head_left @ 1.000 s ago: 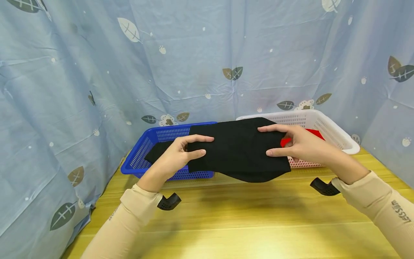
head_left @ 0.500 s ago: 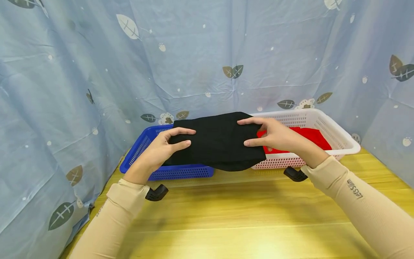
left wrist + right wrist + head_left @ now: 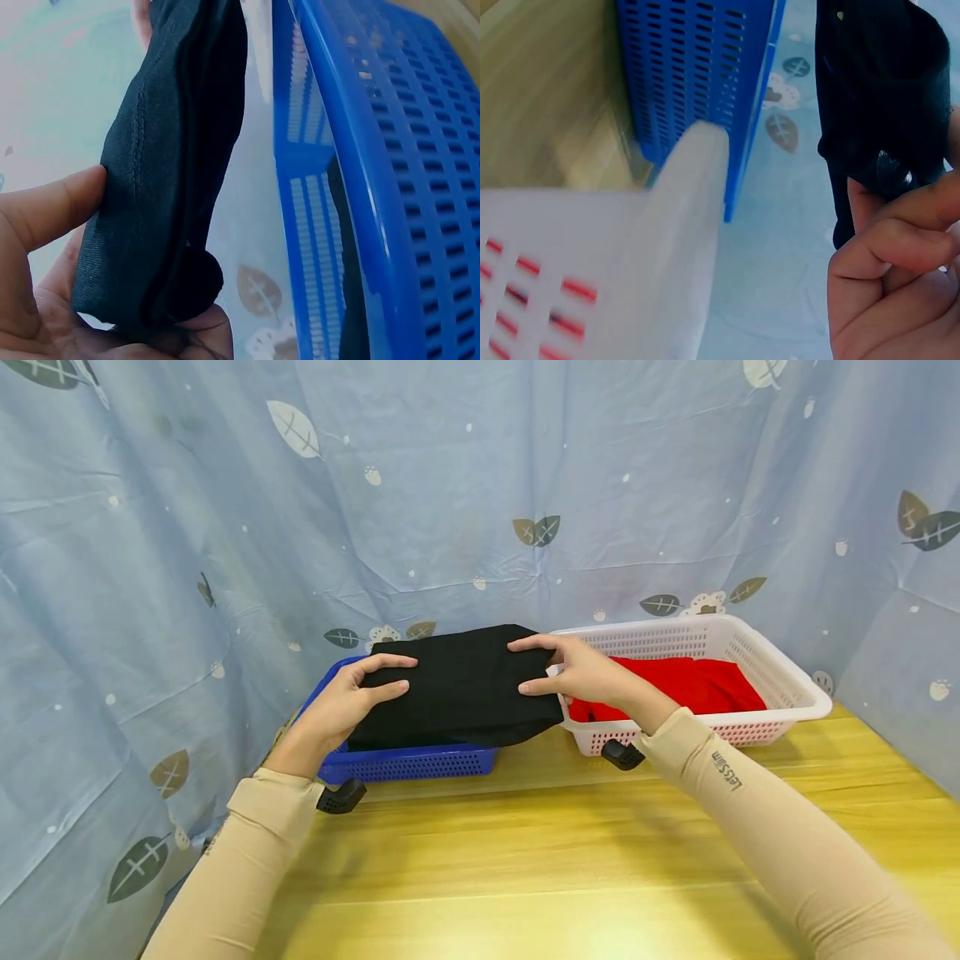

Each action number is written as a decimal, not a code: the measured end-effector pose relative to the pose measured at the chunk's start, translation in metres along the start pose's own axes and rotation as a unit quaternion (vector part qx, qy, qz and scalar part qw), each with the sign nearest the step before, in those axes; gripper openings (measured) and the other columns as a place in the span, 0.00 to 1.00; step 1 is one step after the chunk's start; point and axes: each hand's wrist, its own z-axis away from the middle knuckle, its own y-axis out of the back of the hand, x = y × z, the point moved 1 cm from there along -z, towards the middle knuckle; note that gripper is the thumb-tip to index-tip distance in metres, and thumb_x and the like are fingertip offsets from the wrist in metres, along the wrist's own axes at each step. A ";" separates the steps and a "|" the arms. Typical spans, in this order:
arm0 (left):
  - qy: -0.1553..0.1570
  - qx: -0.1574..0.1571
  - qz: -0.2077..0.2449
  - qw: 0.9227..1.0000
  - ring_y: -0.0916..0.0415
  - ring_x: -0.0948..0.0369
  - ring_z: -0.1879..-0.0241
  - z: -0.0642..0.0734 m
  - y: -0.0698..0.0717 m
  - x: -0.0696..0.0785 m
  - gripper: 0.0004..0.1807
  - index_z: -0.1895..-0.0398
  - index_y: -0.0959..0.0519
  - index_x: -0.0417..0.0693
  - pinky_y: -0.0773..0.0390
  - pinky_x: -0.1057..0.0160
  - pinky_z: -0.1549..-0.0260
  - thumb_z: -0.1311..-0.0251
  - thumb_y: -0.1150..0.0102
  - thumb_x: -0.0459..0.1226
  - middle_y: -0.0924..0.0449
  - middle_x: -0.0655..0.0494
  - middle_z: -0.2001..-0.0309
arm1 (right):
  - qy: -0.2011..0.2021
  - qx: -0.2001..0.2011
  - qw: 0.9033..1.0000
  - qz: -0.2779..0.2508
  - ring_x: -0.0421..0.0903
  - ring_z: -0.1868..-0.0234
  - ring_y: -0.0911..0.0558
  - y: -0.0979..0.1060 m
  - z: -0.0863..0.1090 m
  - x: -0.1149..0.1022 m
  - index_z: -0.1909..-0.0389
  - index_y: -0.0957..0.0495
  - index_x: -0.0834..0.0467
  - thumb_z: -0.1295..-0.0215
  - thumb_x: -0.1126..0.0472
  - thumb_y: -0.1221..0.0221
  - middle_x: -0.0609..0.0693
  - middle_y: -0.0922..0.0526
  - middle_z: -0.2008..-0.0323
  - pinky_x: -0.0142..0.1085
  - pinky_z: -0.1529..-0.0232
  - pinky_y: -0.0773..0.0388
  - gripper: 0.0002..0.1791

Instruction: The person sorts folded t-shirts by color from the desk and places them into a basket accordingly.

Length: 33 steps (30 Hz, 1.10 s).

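Observation:
A folded piece of black cloth (image 3: 457,685) is stretched level between my two hands, over the blue basket (image 3: 420,766). My left hand (image 3: 326,714) grips its left end, thumb on top and the other fingers underneath. The right end is held by my right hand (image 3: 581,677) in the same way. In the left wrist view, the layered edge and a stitched seam of the black cloth (image 3: 139,172) show, with the blue basket's rim (image 3: 352,172) beside it. The right wrist view shows curled fingers (image 3: 907,247) under the fold.
To the right stands a white basket (image 3: 798,697) with red cloth (image 3: 690,681) inside. Both baskets sit at the back of a wooden table (image 3: 525,860), against a blue leaf-print curtain (image 3: 450,485). Dark cloth (image 3: 352,300) lies in the blue basket.
Both hands have carried the black cloth leftward, from between the baskets to over the blue one. More of the red cloth in the white basket now shows.

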 end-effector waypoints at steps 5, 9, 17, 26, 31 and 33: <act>0.010 0.005 0.006 1.000 0.57 0.48 0.13 -0.001 0.014 -0.011 0.25 0.25 0.25 0.50 0.52 0.33 0.17 0.22 0.38 0.40 0.47 0.52 0.14 | 0.007 -0.007 1.000 -0.010 0.47 0.78 0.30 -0.015 -0.018 0.000 0.23 0.28 0.44 0.31 0.54 0.27 0.57 0.19 0.38 0.39 0.71 0.24 0.37; 0.029 0.009 0.003 1.000 0.59 0.47 0.12 -0.001 0.024 -0.019 0.26 0.24 0.26 0.51 0.54 0.32 0.17 0.22 0.39 0.41 0.51 0.52 0.12 | 0.008 -0.013 1.000 -0.017 0.46 0.81 0.34 -0.026 -0.032 0.001 0.23 0.28 0.44 0.31 0.55 0.27 0.53 0.14 0.60 0.36 0.74 0.29 0.37; 0.061 0.020 -0.002 0.998 0.62 0.42 0.12 0.001 0.039 -0.031 0.27 0.22 0.29 0.51 0.52 0.31 0.18 0.21 0.40 0.41 0.58 0.50 0.11 | 0.005 -0.022 1.000 -0.008 0.47 0.80 0.29 -0.044 -0.053 -0.005 0.23 0.28 0.48 0.30 0.57 0.27 0.53 0.19 0.61 0.36 0.73 0.24 0.37; 0.091 0.025 -0.027 0.995 0.60 0.37 0.13 -0.001 0.050 -0.044 0.30 0.18 0.32 0.53 0.49 0.29 0.20 0.20 0.42 0.41 0.62 0.46 0.11 | -0.013 -0.014 0.999 0.040 0.46 0.79 0.21 -0.061 -0.070 -0.009 0.23 0.26 0.47 0.31 0.54 0.27 0.53 0.22 0.59 0.35 0.66 0.21 0.36; 0.106 0.029 -0.042 0.993 0.61 0.35 0.14 0.000 0.053 -0.052 0.30 0.18 0.33 0.53 0.51 0.27 0.20 0.20 0.42 0.41 0.61 0.46 0.11 | -0.029 -0.028 0.997 0.058 0.44 0.79 0.20 -0.071 -0.078 -0.009 0.23 0.27 0.48 0.30 0.54 0.27 0.52 0.25 0.68 0.34 0.68 0.24 0.36; 0.112 0.029 -0.049 0.992 0.61 0.35 0.14 0.000 0.054 -0.055 0.30 0.18 0.32 0.53 0.51 0.26 0.21 0.20 0.42 0.42 0.61 0.46 0.11 | -0.037 -0.033 0.996 0.067 0.44 0.79 0.20 -0.074 -0.079 -0.010 0.23 0.27 0.49 0.30 0.54 0.28 0.51 0.26 0.70 0.34 0.69 0.24 0.36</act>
